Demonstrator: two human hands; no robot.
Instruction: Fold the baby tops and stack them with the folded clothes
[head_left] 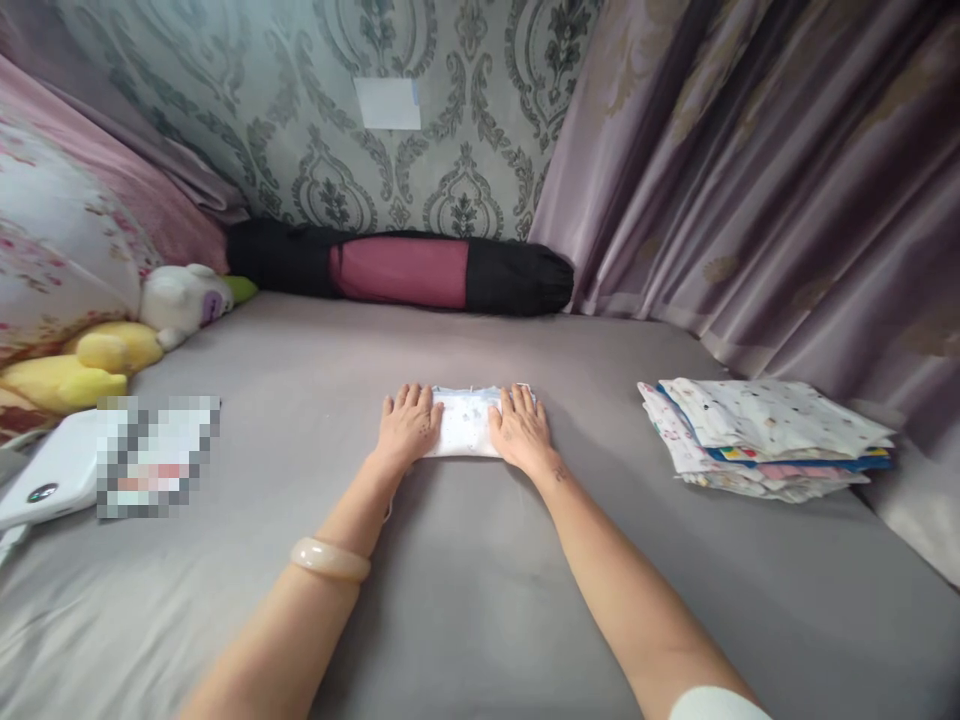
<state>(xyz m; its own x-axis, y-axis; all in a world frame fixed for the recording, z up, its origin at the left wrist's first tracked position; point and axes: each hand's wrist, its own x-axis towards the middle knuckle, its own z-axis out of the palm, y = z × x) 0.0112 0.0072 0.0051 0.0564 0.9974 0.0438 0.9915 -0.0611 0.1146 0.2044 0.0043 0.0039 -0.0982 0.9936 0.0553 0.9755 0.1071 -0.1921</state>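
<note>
A small folded white cloth point(466, 425) with a faint print lies flat on the grey bedsheet point(465, 590). My left hand point(411, 425) rests palm down on its left end, fingers stretched away from me. On the right end lies my right hand point(519, 425), also flat with fingers extended. Both thumbs point inward over the cloth, and its middle shows between them. The palms and the cloth's two ends are hidden under the hands. A pale bangle point(330, 560) circles my left forearm.
To the right sits a stack of folded printed cloths point(772, 435). A white power bank point(64, 465) and a blurred-out flat item point(159, 457) lie left, near yellow point(82, 365) and white plush toys point(184, 303). A black and pink roll bag point(401, 270) lies along the wall; curtains point(712, 180) hang right.
</note>
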